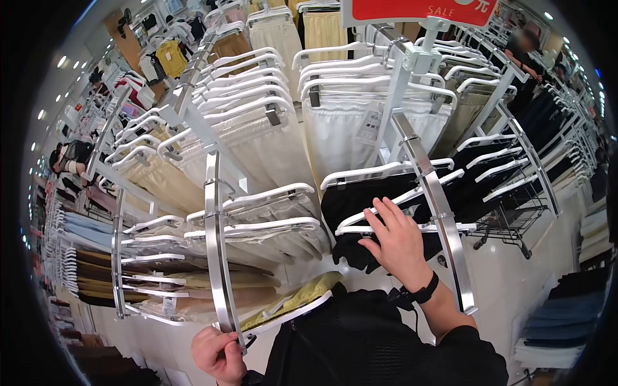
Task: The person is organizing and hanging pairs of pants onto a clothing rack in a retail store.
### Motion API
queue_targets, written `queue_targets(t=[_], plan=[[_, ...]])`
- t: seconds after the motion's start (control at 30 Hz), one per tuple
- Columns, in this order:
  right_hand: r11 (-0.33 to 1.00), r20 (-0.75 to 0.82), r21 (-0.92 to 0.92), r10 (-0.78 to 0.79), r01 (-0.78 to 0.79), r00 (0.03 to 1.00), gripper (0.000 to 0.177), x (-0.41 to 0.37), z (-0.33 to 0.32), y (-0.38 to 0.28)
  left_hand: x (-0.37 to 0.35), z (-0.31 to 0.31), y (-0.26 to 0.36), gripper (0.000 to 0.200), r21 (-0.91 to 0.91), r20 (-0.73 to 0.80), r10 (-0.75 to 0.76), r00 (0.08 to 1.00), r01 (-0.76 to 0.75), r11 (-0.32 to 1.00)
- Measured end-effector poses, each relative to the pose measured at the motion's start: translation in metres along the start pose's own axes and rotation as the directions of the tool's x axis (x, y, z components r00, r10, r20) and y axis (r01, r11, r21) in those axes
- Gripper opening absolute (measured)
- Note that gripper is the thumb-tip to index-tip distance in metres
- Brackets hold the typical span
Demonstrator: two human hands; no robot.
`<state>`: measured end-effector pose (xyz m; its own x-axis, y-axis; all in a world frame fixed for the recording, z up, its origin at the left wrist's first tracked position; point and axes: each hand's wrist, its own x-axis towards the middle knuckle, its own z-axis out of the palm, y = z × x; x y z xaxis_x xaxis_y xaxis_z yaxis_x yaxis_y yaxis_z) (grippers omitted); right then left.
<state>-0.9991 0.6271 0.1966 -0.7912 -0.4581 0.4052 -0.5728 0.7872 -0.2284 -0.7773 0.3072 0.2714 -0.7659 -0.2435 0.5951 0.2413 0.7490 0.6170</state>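
My right hand [396,241] reaches over the right-hand rail section, fingers outstretched and touching a white hanger [402,201]. Black garments [351,202] hang from the hangers beneath it. At the front end of the left metal rail [217,257], my left hand [219,355] is closed, its fingers curled against the rail tip. What it grips, if anything, is hidden. Just right of that hand, a yellow-green garment [296,299] hangs on a white hanger [297,313] near my body. Pale grey-beige trousers [277,235] hang behind it.
White trousers [338,132] and cream trousers [270,145] hang further back. A red sale sign [421,11] tops the rack. To the right are a black wheeled cart [512,225] and folded jeans [560,318]. Another person [524,64] stands at the back right.
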Motion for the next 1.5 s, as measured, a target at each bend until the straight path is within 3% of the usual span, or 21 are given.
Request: queue_targets(t=[0.1,0.27,0.73,0.83,0.93,0.97,1.1,1.3,1.5], plan=[[0.998,-0.023,0.051,-0.028,0.029,0.999,0.059,0.004,0.002,-0.003,-0.001,0.001,0.000,0.024,0.016,-0.012,-0.004,1.000,0.004,1.000],[0.987,-0.268,0.156,0.019,0.024,0.963,0.037,0.005,0.011,-0.008,-0.002,0.000,-0.001,0.025,0.013,-0.016,0.001,1.000,-0.001,1.000],[0.993,-0.117,0.090,-0.064,0.075,0.991,0.034,-0.022,0.004,0.001,0.000,0.002,-0.001,0.022,-0.022,-0.031,-0.007,0.999,0.007,1.000],[0.991,-0.112,0.099,-0.081,0.092,0.990,0.033,-0.019,0.003,0.004,0.005,0.001,0.000,0.029,0.027,-0.028,0.007,1.000,-0.006,1.000],[0.978,-0.187,0.187,-0.058,0.094,0.981,0.028,-0.014,0.005,-0.007,0.008,0.000,-0.003,0.029,-0.015,0.004,0.053,0.999,-0.053,0.998],[0.967,-0.218,0.230,-0.060,0.111,0.974,0.028,-0.011,0.002,-0.014,0.006,-0.002,-0.005,0.016,-0.050,0.010,0.058,0.998,-0.057,0.997],[0.819,-0.226,0.520,-0.140,0.241,0.964,0.023,0.008,-0.006,-0.049,0.007,-0.002,-0.004,0.012,-0.072,0.008,0.051,0.999,-0.051,0.996],[0.688,-0.072,0.660,-0.343,0.302,0.937,0.039,0.048,0.032,-0.086,0.009,-0.004,-0.003,0.005,-0.089,0.012,0.048,0.999,-0.047,0.995],[0.748,0.083,0.615,-0.376,0.250,0.923,0.065,0.067,0.072,-0.103,0.008,-0.001,-0.001,0.006,-0.079,-0.029,0.039,0.999,-0.041,0.996]])
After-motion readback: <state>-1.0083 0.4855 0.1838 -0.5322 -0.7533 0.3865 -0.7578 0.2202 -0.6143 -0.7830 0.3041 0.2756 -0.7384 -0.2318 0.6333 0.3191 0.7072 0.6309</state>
